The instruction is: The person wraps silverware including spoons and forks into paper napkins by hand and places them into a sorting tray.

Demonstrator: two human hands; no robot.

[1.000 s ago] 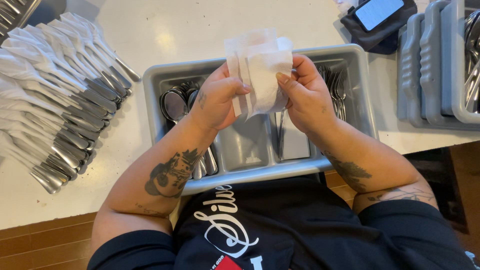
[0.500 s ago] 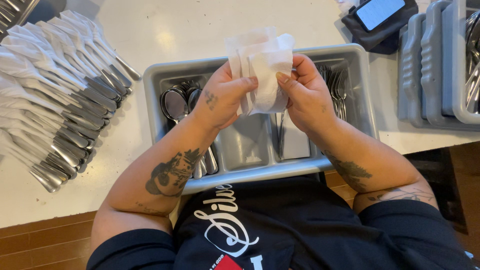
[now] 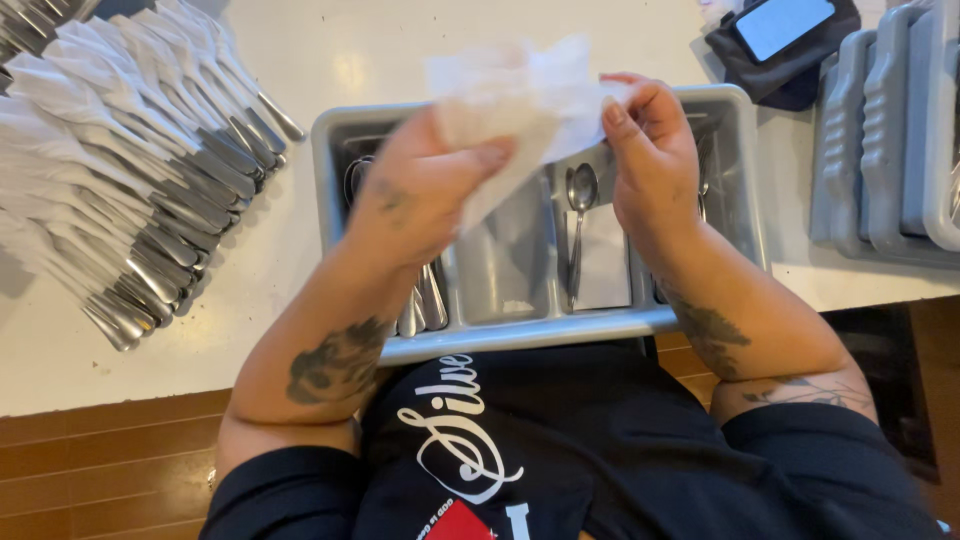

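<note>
White paper napkin is held up between both hands above the grey cutlery tray, which stands at the near edge of the white tabletop; left hand is closed on the napkin's lower left part, right hand pinches its right corner with fingertips. Free room remains on the tabletop beyond the tray, toward the far edge; at the left edge lies a fan of rolled cutlery bundles, at the right edge a stack of grey trays, and at the far right corner a phone on a dark cloth. Inside the tray one spoon lies in a middle compartment; the napkin looks crumpled, thin and blurred.
</note>
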